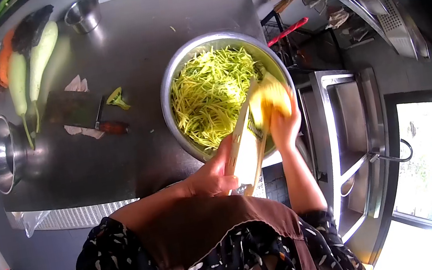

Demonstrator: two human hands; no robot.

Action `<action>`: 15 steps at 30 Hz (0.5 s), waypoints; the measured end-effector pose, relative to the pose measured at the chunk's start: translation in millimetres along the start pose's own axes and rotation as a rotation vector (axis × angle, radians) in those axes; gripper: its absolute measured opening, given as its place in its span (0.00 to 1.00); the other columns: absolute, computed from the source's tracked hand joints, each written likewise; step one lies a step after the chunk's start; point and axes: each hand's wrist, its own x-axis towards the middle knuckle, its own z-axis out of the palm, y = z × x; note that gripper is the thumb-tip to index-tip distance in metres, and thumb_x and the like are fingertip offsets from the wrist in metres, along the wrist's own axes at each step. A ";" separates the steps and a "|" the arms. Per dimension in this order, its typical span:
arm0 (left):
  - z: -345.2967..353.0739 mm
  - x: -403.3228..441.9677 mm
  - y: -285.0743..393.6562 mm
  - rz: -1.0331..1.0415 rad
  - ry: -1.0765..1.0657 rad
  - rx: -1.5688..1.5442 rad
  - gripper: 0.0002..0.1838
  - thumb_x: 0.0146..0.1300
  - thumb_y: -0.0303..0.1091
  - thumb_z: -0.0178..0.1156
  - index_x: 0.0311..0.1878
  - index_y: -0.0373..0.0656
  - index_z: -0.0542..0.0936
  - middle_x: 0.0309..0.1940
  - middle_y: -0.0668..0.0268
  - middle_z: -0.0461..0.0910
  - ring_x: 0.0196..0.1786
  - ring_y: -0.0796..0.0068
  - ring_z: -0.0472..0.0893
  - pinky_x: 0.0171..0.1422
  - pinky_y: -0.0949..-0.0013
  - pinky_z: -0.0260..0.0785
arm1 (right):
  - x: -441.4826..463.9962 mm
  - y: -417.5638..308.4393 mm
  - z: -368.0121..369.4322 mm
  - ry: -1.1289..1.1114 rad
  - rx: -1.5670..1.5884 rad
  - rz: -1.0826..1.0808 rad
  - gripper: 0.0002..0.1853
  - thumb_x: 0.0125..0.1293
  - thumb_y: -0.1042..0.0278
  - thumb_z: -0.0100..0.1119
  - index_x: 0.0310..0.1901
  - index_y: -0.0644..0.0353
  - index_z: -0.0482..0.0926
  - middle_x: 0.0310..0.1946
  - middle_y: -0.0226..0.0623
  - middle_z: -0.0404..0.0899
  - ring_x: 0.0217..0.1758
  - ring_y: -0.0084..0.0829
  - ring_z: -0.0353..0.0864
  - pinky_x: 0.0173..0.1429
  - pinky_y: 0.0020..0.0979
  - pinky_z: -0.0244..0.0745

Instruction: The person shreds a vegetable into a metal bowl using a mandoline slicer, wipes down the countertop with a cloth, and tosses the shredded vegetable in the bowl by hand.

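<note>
My left hand is wrapped round the near part of a pale mandoline slicer, which slants over the near right rim of a large steel bowl. Inside the bowl lies a heap of yellow-green vegetable shreds. My right hand grips a yellow piece of vegetable against the slicer's upper part. That piece is smeared by motion, and its exact kind cannot be made out. The slicer's blade is partly hidden behind it.
On the steel table lie a cleaver, a green vegetable scrap and two long pale gourds. A small steel bowl stands at the back, another steel bowl at the left edge. A sink is on the right.
</note>
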 end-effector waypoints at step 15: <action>-21.6 1.0 -18.0 0.064 -0.053 0.091 0.56 0.45 0.32 0.62 0.74 0.45 0.36 0.70 0.60 0.48 0.73 0.67 0.47 0.75 0.60 0.41 | -7.2 28.3 -3.4 -0.047 -0.013 0.249 0.18 0.56 0.80 0.51 0.50 0.66 0.74 0.44 0.46 0.79 0.46 0.35 0.79 0.52 0.32 0.73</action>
